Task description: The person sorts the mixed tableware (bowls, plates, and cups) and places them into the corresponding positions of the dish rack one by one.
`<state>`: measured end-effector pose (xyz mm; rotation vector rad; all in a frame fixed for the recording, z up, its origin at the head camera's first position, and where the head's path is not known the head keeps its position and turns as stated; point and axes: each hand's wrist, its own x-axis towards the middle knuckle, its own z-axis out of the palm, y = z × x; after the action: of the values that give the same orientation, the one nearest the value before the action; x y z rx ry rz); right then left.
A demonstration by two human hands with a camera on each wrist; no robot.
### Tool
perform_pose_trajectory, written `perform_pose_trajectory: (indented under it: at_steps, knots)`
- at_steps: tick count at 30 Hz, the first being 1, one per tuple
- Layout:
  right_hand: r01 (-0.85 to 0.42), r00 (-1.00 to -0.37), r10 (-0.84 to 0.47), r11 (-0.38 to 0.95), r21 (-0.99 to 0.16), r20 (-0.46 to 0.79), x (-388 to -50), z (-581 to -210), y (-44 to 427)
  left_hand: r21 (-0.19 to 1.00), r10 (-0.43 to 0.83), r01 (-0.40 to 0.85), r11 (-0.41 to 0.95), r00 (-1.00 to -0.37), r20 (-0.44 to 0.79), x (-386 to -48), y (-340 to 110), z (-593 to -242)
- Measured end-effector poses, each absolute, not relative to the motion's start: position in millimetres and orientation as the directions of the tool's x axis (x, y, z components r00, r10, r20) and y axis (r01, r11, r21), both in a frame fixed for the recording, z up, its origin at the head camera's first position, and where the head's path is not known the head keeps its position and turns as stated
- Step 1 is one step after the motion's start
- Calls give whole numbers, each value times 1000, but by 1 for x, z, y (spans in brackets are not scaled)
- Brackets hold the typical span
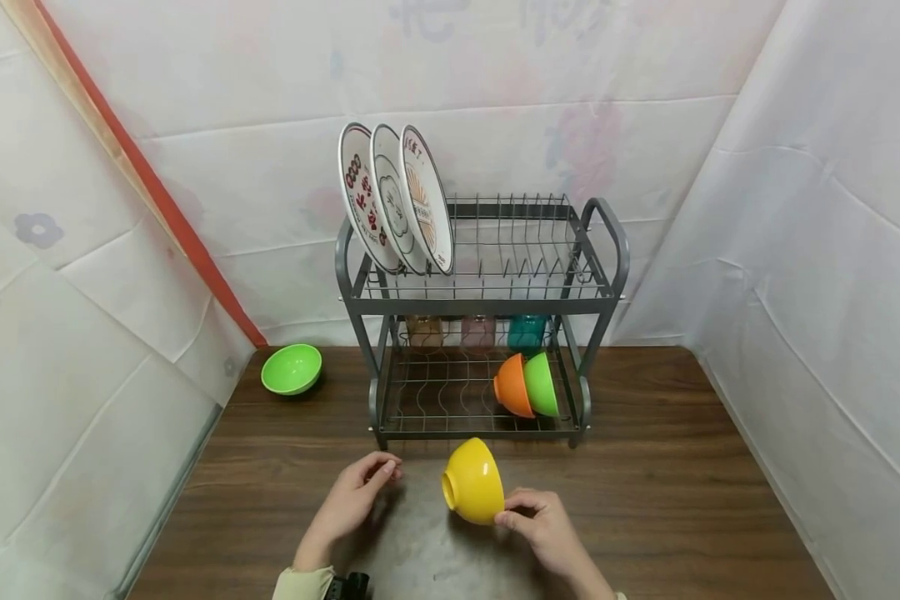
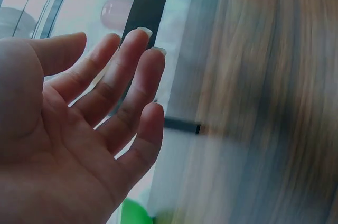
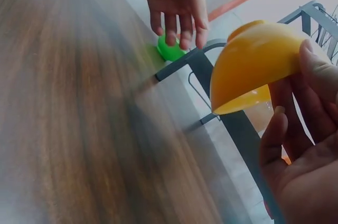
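A yellow bowl (image 1: 474,482) is held up on its side in front of the dish rack (image 1: 483,306), its foot turned to the left. My right hand (image 1: 543,529) pinches its rim between thumb and fingers, which the right wrist view shows close up on the yellow bowl (image 3: 259,65). To the left of the bowl, my left hand (image 1: 356,496) hovers over the table, apart from it. Its palm and loosely bent fingers hold nothing in the left wrist view (image 2: 100,108). An orange bowl (image 1: 513,386) and a green bowl (image 1: 542,385) lean together on the lower tier's right side.
Three patterned plates (image 1: 425,200) stand upright at the upper tier's left. Behind the bowls are a brown cup (image 1: 424,332), a pink cup (image 1: 477,332) and a teal cup (image 1: 527,333). Another green bowl (image 1: 291,370) sits on the wooden table (image 1: 667,467), back left.
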<state>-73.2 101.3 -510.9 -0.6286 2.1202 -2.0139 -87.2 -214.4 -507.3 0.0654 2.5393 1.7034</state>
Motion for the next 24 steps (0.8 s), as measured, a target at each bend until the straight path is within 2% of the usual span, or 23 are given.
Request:
perform_pose_trajectory:
  at_steps: [5,11,17,24]
  knots:
    - [-242,-909,-352,10,-970,223,-81,-505,95,929,21,-51,367,-998,-63,-85,-224,-509]
    - [-306,-921,-263,38,-951,286,-102,-489,86,915,68,-32,403,-996,-64,-85,-225,-515]
    - [-224,-960,-181,47,-974,212,-127,-479,78,893,223,-1,450,-968,-114,-84,-218,-520]
    - [-112,-991,-75,21,-994,110,-154,-476,68,924,317,19,381,-942,-111,-80,-199,-520]
